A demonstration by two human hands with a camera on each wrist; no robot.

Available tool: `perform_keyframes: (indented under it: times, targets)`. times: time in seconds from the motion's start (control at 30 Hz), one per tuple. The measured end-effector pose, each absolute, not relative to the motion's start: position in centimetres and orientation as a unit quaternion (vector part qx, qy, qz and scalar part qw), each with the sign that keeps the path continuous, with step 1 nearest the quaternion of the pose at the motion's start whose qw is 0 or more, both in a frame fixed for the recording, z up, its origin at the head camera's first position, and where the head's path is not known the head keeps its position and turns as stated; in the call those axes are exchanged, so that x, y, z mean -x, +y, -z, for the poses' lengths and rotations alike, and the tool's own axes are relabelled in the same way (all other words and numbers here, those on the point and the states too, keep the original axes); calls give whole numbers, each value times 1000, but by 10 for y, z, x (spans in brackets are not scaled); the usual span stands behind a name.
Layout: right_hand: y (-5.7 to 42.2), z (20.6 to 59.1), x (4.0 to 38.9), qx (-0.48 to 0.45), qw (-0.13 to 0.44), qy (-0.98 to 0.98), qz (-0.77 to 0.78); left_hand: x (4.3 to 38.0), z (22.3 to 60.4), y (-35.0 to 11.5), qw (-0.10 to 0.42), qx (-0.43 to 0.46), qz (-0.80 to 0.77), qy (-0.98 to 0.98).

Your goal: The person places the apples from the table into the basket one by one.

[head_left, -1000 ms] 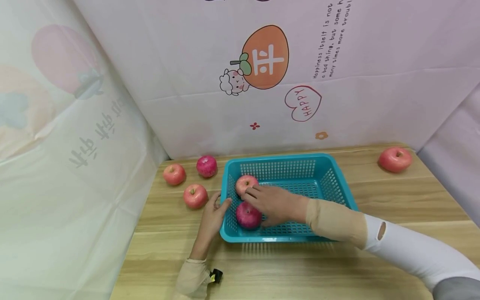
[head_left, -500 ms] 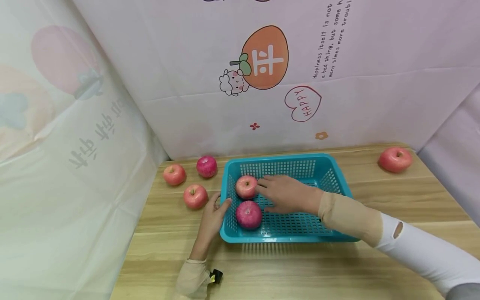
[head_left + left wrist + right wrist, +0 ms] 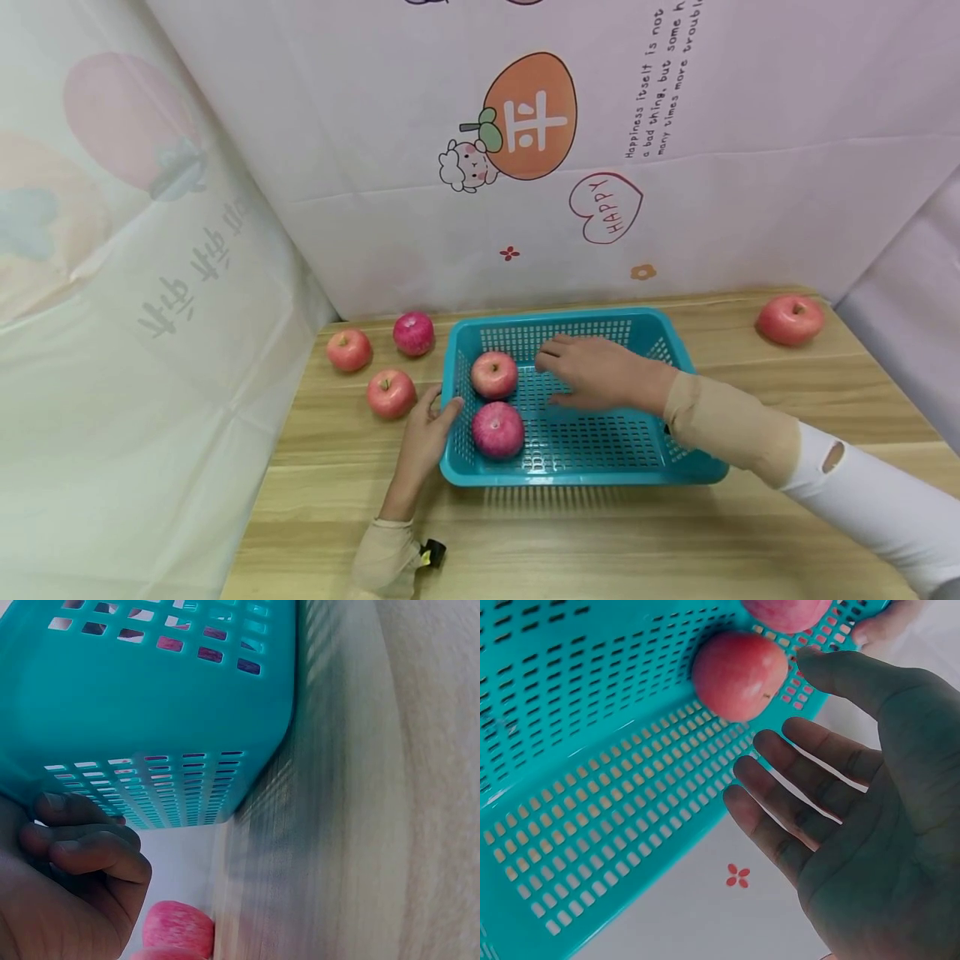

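Observation:
A teal plastic basket (image 3: 585,479) with slotted walls stands on the table. At its left end, my left hand (image 3: 425,437) grips the rim, thumb on top and fingers curled against the outer wall, as the left wrist view shows. Two apples sit inside at that end: a pale red apple (image 3: 494,375) toward the back and a darker pink-red apple (image 3: 498,430) in front of it. My right hand (image 3: 600,371) hovers over the middle of the basket, holding nothing. In the right wrist view its fingers (image 3: 780,832) are spread and nearly straight, apart from the pale red apple.
Left of the basket lie a red apple (image 3: 392,393), another red apple (image 3: 349,349) and a magenta apple (image 3: 413,333). One more apple (image 3: 791,320) rests at the table's back right. A printed cloth (image 3: 420,242) hangs behind the wooden table (image 3: 570,550).
My right hand has drawn away from the apples in the basket, moving right and slightly back. Both apples there stay in place, and my left hand still holds the rim.

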State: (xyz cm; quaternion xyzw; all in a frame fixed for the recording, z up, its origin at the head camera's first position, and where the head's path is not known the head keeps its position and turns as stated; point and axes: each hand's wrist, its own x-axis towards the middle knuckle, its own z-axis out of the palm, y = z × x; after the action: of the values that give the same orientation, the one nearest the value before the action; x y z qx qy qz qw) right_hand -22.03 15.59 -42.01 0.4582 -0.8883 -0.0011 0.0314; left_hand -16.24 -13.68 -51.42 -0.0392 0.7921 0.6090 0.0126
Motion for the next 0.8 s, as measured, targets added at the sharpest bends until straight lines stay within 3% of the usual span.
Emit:
perform_keyframes:
  times: [0.8]
  targets:
    - [218, 415, 239, -361, 38, -930, -61, 162, 514, -138, 16, 40, -606, 794]
